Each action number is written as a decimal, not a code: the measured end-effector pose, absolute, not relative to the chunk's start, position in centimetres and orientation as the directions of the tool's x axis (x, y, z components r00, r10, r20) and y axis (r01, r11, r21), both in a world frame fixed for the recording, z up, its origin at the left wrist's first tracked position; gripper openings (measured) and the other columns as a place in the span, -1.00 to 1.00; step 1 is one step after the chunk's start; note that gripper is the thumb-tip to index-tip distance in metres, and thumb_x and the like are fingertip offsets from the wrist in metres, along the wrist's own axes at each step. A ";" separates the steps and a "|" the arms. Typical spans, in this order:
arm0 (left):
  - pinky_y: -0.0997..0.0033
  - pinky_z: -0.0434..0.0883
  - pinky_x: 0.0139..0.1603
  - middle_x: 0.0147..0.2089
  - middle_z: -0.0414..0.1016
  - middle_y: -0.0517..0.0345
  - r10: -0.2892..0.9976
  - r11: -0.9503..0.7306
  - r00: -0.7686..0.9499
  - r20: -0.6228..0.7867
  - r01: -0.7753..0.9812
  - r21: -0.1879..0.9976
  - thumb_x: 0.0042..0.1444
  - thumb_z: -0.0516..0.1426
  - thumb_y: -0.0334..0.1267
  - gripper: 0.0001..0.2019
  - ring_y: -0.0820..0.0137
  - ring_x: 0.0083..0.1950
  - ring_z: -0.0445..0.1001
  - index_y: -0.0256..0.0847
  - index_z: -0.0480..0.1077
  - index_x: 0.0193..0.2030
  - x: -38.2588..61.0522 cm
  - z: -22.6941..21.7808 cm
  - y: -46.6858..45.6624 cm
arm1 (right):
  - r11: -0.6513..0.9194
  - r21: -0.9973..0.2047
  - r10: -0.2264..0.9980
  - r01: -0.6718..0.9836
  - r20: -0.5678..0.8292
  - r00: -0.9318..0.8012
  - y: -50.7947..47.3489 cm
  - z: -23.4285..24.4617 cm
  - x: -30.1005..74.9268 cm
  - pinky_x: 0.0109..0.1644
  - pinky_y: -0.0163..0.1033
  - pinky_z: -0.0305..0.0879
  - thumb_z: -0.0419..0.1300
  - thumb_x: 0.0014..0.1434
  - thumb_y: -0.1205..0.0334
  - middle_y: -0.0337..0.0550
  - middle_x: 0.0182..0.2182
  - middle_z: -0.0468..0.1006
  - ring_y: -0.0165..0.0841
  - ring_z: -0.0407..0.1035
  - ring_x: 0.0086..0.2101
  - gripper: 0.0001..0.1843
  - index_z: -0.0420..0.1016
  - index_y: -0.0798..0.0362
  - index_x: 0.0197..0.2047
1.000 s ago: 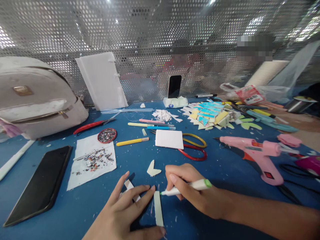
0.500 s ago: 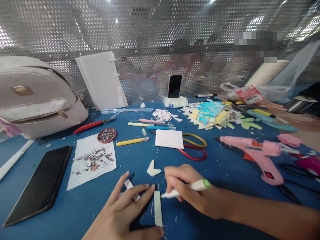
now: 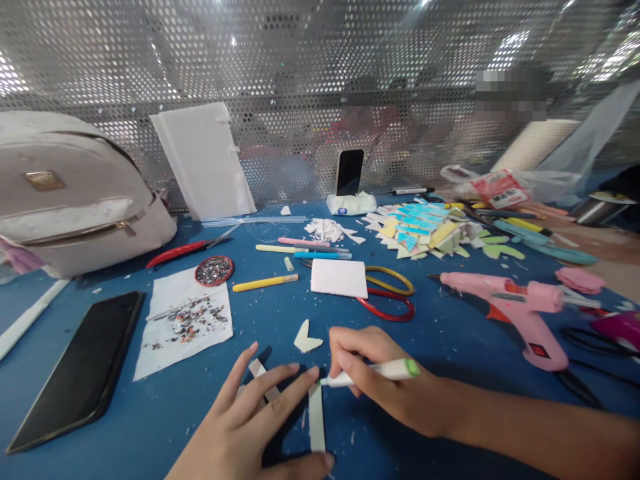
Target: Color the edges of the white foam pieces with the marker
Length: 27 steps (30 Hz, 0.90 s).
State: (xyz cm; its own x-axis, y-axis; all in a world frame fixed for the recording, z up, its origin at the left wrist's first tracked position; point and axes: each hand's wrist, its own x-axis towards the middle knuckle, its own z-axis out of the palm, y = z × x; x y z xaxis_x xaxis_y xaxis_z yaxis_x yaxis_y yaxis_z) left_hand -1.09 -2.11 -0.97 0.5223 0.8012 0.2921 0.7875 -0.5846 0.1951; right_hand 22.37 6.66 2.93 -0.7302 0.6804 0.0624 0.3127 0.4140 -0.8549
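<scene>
A narrow pale-green strip (image 3: pixel 317 420) lies on the blue table. My left hand (image 3: pixel 255 420) is spread over it, the index fingertip at its top end and the thumb at its bottom end. Between the fingers of my right hand (image 3: pixel 380 373) is a white marker with a green end (image 3: pixel 395 370); its green tip meets the strip's upper right end. Under my left fingers a whitish strip (image 3: pixel 258 369) is partly hidden. Just beyond the hands sits a pale V-shaped piece (image 3: pixel 307 338).
A pink glue gun (image 3: pixel 510 300) lies at right, scissors (image 3: pixel 395 307) beneath a white card (image 3: pixel 339 277). Several markers (image 3: pixel 265 283) are in the middle. Left are a phone (image 3: pixel 80 367), glitter-strewn paper (image 3: pixel 187 327) and a backpack (image 3: pixel 75 200). Cut pieces (image 3: pixel 425 227) are heaped behind.
The marker tip has shifted slightly up and left onto the strip's top end. My left index finger has moved right, onto that end.
</scene>
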 end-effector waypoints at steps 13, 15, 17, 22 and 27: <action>0.08 -0.28 0.56 -0.03 0.56 0.30 0.712 -0.696 0.575 0.403 0.652 0.301 0.45 0.02 -0.08 -0.78 0.43 0.11 0.50 -0.05 0.44 -0.12 -2.1 0.1 -1.7 | 0.480 -0.852 0.617 0.210 0.158 -0.771 6.6 2.4 22.8 -0.43 -0.30 0.09 -0.21 0.50 -0.10 -0.28 -0.58 0.30 -0.45 0.23 -0.57 -0.38 0.31 0.09 -0.45; 0.16 -0.30 0.55 -0.11 0.55 0.32 0.724 -0.686 0.542 0.428 0.631 0.362 0.42 0.05 0.01 -0.73 0.43 0.04 0.49 -0.09 0.38 -0.21 -1.9 0.0 -1.4 | 0.486 -0.859 0.570 0.162 0.172 -0.804 6.6 2.4 22.8 -0.44 -0.31 0.10 -0.20 0.50 -0.10 -0.28 -0.59 0.31 -0.45 0.24 -0.56 -0.38 0.30 0.08 -0.46; 0.23 -0.26 0.54 -0.20 0.54 0.35 0.736 -0.669 0.477 0.480 0.619 0.411 0.39 0.09 0.05 -0.72 0.43 -0.06 0.49 -0.10 0.35 -0.22 -1.6 -0.3 -1.1 | 0.484 -0.866 0.532 0.125 0.178 -0.827 6.5 2.4 22.7 -0.45 -0.33 0.12 -0.20 0.50 -0.10 -0.27 -0.59 0.32 -0.44 0.26 -0.55 -0.40 0.28 0.08 -0.45; 0.25 -0.21 0.51 -0.28 0.49 0.36 0.772 -0.631 0.435 0.464 0.611 0.478 0.30 0.13 -0.25 -0.97 0.42 -0.11 0.47 -0.07 0.33 -0.14 -1.3 -0.3 -0.8 | 0.448 -0.891 0.506 0.075 0.183 -0.843 6.5 2.5 22.7 -0.43 -0.34 0.16 -0.19 0.49 -0.13 -0.27 -0.61 0.31 -0.45 0.27 -0.56 -0.37 0.28 0.08 -0.48; 0.17 -0.31 0.52 -0.21 0.50 0.36 0.788 -0.612 0.527 0.318 0.618 0.493 0.25 0.11 -0.47 -0.71 0.41 -0.02 0.44 -0.05 0.25 0.03 -1.7 0.7 -0.9 | 0.283 -0.950 0.519 0.129 0.039 -0.854 6.8 2.2 22.7 -0.48 -0.37 0.19 -0.09 0.44 -0.13 -0.25 -0.60 0.34 -0.45 0.29 -0.60 -0.42 0.36 0.11 -0.43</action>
